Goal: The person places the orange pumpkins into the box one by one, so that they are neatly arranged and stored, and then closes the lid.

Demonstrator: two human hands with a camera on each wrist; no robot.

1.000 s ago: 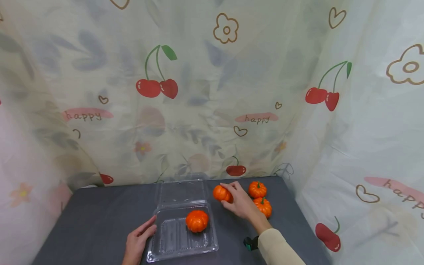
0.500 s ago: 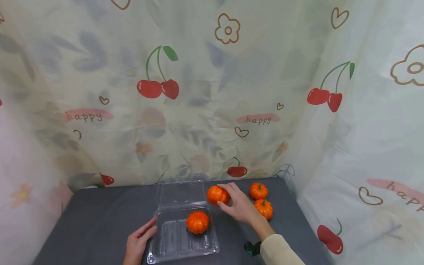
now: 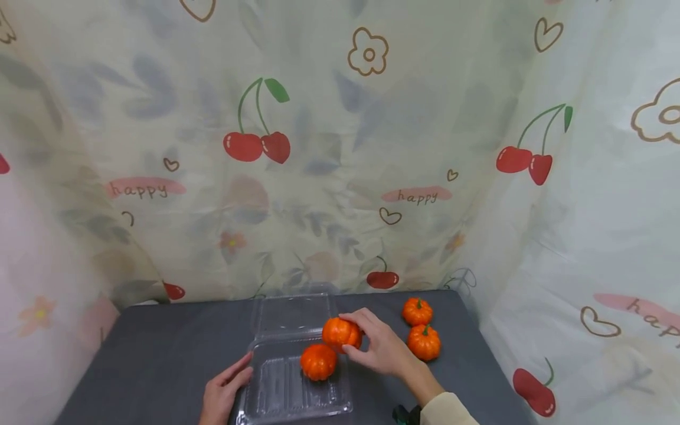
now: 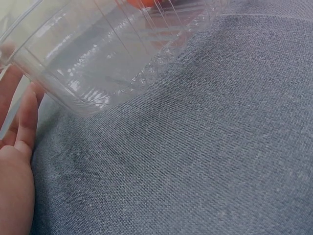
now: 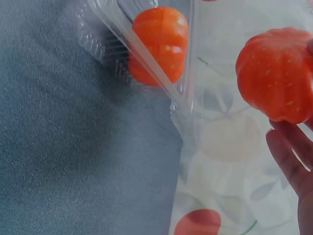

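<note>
In the head view my right hand (image 3: 379, 345) grips a small orange pumpkin (image 3: 342, 334) between thumb and fingers, raised over the right side of a clear plastic clamshell box (image 3: 276, 407). The right wrist view shows this held pumpkin (image 5: 276, 73) apart from the box. Another pumpkin (image 3: 319, 362) sits inside the box, toward its right side. The box's lid (image 3: 292, 313) is folded back, away from me. My left hand (image 3: 225, 389) touches the box's left side with thumb and fingers fairly straight; the left wrist view shows the fingers (image 4: 28, 115) against the clear wall.
Two more pumpkins, one farther back (image 3: 417, 311) and one nearer (image 3: 424, 342), stand at the right of the dark grey table (image 3: 159, 366). A small black object (image 3: 406, 414) lies by the right sleeve. A printed curtain (image 3: 319, 206) hangs behind and beside the table.
My right hand has carried its pumpkin left and toward me, from beside the box to over its right side. The left hand stays at the box's left side.
</note>
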